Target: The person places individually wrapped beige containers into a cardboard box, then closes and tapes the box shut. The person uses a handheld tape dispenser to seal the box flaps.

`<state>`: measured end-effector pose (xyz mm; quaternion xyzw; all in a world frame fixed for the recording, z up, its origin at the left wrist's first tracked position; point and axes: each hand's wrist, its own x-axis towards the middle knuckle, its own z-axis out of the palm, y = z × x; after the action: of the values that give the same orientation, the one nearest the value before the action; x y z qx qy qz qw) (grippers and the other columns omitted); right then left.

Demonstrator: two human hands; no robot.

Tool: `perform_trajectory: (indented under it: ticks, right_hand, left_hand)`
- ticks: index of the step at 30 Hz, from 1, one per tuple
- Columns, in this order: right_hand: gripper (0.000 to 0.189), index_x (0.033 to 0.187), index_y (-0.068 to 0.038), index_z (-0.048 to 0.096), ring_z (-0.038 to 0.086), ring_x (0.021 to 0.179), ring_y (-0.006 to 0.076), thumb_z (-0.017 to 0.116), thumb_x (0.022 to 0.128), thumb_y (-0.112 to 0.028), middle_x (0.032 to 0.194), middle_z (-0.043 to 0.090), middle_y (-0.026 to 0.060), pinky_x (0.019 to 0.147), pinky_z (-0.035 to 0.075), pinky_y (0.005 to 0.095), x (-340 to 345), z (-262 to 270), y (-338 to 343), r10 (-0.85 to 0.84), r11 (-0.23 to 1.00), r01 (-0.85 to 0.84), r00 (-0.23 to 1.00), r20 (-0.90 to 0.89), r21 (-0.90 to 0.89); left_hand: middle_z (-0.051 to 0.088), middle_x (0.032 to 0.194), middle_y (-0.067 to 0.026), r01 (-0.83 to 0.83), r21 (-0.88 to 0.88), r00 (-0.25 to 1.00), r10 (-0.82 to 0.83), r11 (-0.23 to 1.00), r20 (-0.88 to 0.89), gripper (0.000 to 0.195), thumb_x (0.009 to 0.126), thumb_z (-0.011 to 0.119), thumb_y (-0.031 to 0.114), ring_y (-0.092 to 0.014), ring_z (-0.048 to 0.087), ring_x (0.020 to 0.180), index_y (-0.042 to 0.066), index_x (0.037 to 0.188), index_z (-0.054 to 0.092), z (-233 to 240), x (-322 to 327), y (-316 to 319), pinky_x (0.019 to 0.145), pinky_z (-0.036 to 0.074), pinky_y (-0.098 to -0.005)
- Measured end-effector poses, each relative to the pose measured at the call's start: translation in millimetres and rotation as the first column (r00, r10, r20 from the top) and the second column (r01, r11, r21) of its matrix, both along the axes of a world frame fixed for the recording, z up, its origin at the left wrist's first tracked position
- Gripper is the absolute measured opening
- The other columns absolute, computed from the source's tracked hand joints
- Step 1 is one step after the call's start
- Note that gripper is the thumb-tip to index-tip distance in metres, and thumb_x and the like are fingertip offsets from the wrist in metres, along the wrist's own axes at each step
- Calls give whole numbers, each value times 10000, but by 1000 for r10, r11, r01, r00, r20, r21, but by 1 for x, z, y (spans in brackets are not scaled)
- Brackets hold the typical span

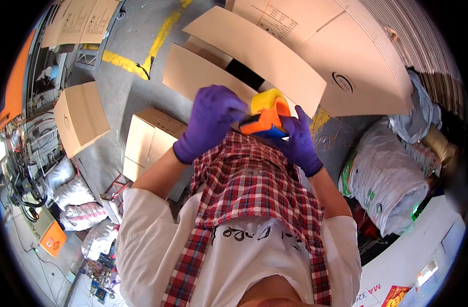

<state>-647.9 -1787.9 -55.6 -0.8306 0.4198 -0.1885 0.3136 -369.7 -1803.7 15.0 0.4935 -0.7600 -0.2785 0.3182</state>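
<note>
My right hand (298, 142), in a purple glove, grips an orange and blue tape dispenser (270, 119) that carries a roll of yellow tape (267, 99). Beside the dispenser's front end is my left hand (218, 117), gloved alike, its fingers curled and blurred; whether they pinch the tape's end cannot be made out. Beyond both hands stands a large cardboard box (253, 50) with its long flaps raised and apart, a dark gap showing between them. My hands and the dispenser cover part of the near flap.
Closed cardboard boxes (82, 119) (151, 140) stand on the floor at the left. Large flat cartons (357, 57) are stacked at the far right, near a stuffed white sack (383, 176). More sacks (82, 217) lie at the lower left, by machinery with cables. Yellow lines (124, 63) mark the floor.
</note>
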Motion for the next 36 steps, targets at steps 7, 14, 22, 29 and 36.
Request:
perform_trajectory:
  ticks: [7,14,22,29,36]
  right_hand:
    - [517,1173,-6,599,613,857,253,812,768,-247,896,626,86,943,463,350,96,-48,-89,-196,956,145,963,184,256]
    - [399,1119,8,638,582,784,107,727,886,-304,879,657,50,742,486,283,162,-152,-163,-397,624,204,914,81,754]
    - [391,1032,1,671,524,725,71,671,907,-369,796,615,19,674,451,244,179,-173,-180,-461,564,401,878,-128,722]
    - [414,1222,-26,547,664,919,279,471,1002,-369,1055,651,160,850,568,464,144,-150,-143,-896,147,-98,408,174,984]
    - [567,1289,-28,553,639,1090,352,442,984,-492,1220,639,194,948,519,523,150,-120,-115,-963,113,-486,160,215,867]
  left_hand:
    - [626,906,-83,-443,334,686,554,832,-472,122,846,645,17,-184,599,795,52,962,661,-94,87,-75,719,483,-288]
    - [625,1193,-46,-372,-230,871,424,899,248,102,878,668,137,-262,538,1175,129,979,663,-235,175,-143,1062,316,-461]
    - [553,1356,-24,-255,-11,964,255,967,76,359,878,652,143,-223,453,1315,157,1232,597,-363,201,-152,1152,220,-491]
    - [516,1387,-10,-233,-76,902,245,969,354,560,829,660,120,-220,428,1331,200,1366,524,-356,187,-151,1157,226,-511]
    - [511,1404,-66,-388,-18,899,383,921,213,525,818,636,62,-262,451,1317,143,1331,553,-272,168,-98,1127,289,-496]
